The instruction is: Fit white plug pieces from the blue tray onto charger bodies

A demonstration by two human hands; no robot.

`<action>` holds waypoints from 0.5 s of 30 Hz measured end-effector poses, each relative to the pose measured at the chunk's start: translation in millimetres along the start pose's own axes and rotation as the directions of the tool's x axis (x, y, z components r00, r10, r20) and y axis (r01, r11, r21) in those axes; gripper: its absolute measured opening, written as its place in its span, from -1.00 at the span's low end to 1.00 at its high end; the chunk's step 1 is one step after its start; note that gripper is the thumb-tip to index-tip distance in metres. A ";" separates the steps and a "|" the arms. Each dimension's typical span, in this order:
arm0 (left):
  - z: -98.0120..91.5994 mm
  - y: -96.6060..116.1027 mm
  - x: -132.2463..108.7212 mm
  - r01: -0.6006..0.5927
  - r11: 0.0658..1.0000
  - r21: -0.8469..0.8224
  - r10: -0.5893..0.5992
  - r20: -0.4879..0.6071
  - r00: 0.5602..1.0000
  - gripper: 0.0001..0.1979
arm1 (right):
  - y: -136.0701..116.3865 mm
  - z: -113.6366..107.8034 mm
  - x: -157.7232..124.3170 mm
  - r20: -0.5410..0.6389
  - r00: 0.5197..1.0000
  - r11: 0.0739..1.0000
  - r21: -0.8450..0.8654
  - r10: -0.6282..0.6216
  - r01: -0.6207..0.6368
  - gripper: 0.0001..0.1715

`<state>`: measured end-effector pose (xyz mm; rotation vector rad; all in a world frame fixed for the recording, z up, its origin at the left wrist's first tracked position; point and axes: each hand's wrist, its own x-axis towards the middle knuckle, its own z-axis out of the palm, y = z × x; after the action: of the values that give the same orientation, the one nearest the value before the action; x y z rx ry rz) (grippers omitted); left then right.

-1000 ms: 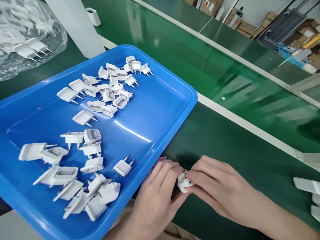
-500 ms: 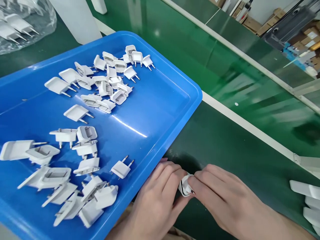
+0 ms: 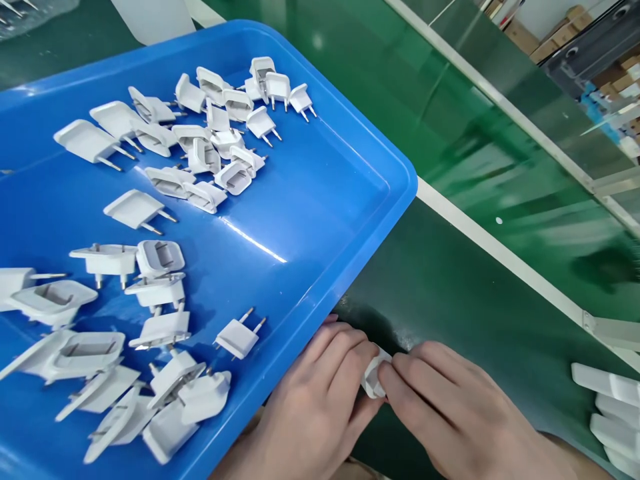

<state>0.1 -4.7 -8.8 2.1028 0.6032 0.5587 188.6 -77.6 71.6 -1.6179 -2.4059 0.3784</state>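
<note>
My left hand (image 3: 325, 393) and my right hand (image 3: 450, 400) meet just outside the tray's near right edge. Between their fingertips they hold a small white plug piece (image 3: 374, 375), mostly covered by the fingers. My left fingers curl around it, while my right thumb and fingers pinch it from the other side. To the left, a blue tray (image 3: 320, 220) contains many loose white two-pin plug heads, lying in different directions. One plug head (image 3: 239, 338) rests apart from the others, closest to my left hand.
White plastic blocks (image 3: 607, 383) lie at the right on the dark green table (image 3: 450, 280). A pale rail (image 3: 500, 247) crosses behind my hands. A clear plastic bag (image 3: 45, 17) is at the top left, near a white block (image 3: 155, 20). Cardboard boxes (image 3: 557, 37) appear in the far background.
The dark gap and metal pin seen on the held plug piece no longer show. My right hand has shifted slightly down. The camera view has moved, so the tray appears higher and farther left.
</note>
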 end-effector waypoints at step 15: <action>2.5 -6.8 -8.7 0.137 0.986 -0.094 -0.143 -0.061 0.988 -0.35 | 21.7 43.3 -26.7 -0.320 0.935 0.902 0.433 0.152 0.002 -0.31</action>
<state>-6.7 -7.9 -17.3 1.9467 0.7441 0.5680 203.6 -98.4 22.6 -1.4375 -1.8424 0.5392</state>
